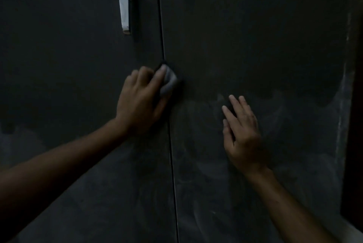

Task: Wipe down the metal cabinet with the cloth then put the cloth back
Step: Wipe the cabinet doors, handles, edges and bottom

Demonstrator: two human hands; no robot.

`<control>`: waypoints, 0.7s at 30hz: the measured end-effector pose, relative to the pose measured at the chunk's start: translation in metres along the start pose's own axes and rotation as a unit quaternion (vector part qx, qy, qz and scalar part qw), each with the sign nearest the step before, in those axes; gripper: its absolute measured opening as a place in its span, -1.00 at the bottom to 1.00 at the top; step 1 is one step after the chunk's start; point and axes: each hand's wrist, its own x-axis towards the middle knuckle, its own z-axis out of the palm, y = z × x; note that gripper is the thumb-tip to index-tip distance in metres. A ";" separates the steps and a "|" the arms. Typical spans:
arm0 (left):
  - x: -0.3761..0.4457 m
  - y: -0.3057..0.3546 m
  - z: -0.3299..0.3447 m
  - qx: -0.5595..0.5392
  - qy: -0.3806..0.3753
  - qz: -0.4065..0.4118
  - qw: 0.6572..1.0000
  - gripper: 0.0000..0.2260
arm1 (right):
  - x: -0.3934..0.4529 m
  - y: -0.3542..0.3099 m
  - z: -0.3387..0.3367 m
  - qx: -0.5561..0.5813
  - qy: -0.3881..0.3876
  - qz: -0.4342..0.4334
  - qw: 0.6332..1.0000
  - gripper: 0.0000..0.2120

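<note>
Dim room, dark metal cabinet (255, 46) with two doors shut. Left hand (141, 101) has its grip clamped on a balled-up cloth (169, 83) pressed right at the door seam, while the right hand (242, 130) rests flat, fingers apart, holding nothing. Dusty streaks lie mostly below and right of the cloth, so I'd guess it sweeps that way.
</note>
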 end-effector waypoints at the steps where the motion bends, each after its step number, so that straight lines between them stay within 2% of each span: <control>1: -0.023 0.006 0.003 -0.001 -0.011 0.056 0.998 -0.46 | 0.000 0.002 0.000 -0.004 0.009 0.006 1.000 -0.66; 4: -0.061 0.002 0.003 0.009 -0.070 0.245 0.967 -0.52 | -0.003 0.008 -0.001 -0.022 0.020 0.029 0.999 -0.67; 6: -0.046 -0.007 0.000 0.034 -0.081 0.278 0.957 -0.53 | -0.007 0.010 -0.001 -0.038 0.022 0.030 0.999 -0.66; 7: -0.032 -0.008 -0.001 0.042 -0.068 0.243 0.967 -0.52 | -0.008 0.011 -0.001 -0.045 0.025 0.026 0.998 -0.66; 10: 0.014 -0.002 -0.005 0.047 -0.013 0.035 0.998 -0.46 | -0.008 0.013 0.000 -0.063 0.035 0.032 0.997 -0.64; 11: 0.018 0.004 -0.002 0.044 -0.002 -0.004 0.999 -0.45 | -0.008 0.014 -0.001 -0.071 0.042 0.040 0.996 -0.64; 12: 0.014 0.011 0.002 0.038 0.003 0.000 0.999 -0.45 | -0.008 0.015 -0.001 -0.080 0.049 0.049 0.994 -0.65; 13: 0.004 0.018 0.007 0.030 -0.003 0.045 0.999 -0.46 | -0.007 0.017 -0.001 -0.087 0.057 0.057 0.993 -0.66; 14: -0.010 0.024 0.013 0.022 -0.019 0.126 0.992 -0.48 | -0.007 0.020 -0.002 -0.093 0.067 0.065 0.991 -0.66; 16: -0.038 0.031 0.018 0.026 -0.071 0.294 0.953 -0.52 | -0.012 0.026 -0.002 -0.104 0.086 0.081 0.988 -0.66; 17: -0.039 0.029 0.016 0.034 -0.085 0.328 0.940 -0.54 | -0.015 0.030 -0.002 -0.106 0.094 0.087 0.986 -0.66; 18: -0.030 0.027 0.014 0.037 -0.081 0.317 0.944 -0.54 | -0.018 0.033 -0.003 -0.108 0.100 0.091 0.985 -0.65; 19: -0.014 0.026 0.013 0.040 -0.063 0.268 0.961 -0.53 | -0.021 0.035 -0.003 -0.114 0.103 0.092 0.984 -0.65; 21: 0.027 0.030 0.010 0.054 -0.010 0.113 0.992 -0.49 | -0.027 0.039 -0.003 -0.128 0.109 0.094 0.981 -0.66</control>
